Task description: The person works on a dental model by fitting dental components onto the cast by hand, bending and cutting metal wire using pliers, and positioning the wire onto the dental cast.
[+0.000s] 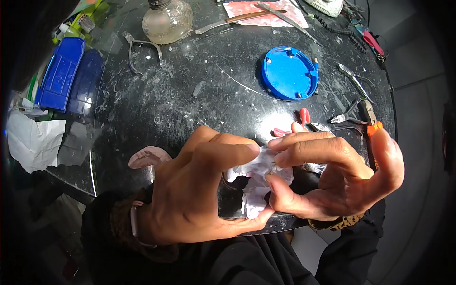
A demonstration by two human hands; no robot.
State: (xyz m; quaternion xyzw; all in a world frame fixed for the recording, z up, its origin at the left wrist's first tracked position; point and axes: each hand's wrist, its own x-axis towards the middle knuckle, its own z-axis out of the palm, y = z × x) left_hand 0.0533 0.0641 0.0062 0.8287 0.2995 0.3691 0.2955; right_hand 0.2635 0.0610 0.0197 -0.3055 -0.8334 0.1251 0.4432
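A white plaster dental cast (259,178), uneven and horseshoe-like, is held low over the front edge of the dark table. My left hand (194,185) grips it from the left, thumb and fingers curled around its edges. From the right, my right hand (323,166) reaches over the cast with thumb and fingertips bent close together at its surface. Something thin and tiny seems to be between those fingertips, too small to name. A pale pink curved piece (149,156) lies beside my left hand. Red-handled pliers (304,116) lie just beyond my right fingers.
A round blue case (289,73) stands mid-table. Several pliers lie to the right, among them orange-handled cutters (370,114). At the back are a glass spirit burner (167,21) and a wooden-handled knife (240,20). Blue box (61,73) and crumpled paper (35,140) are at left.
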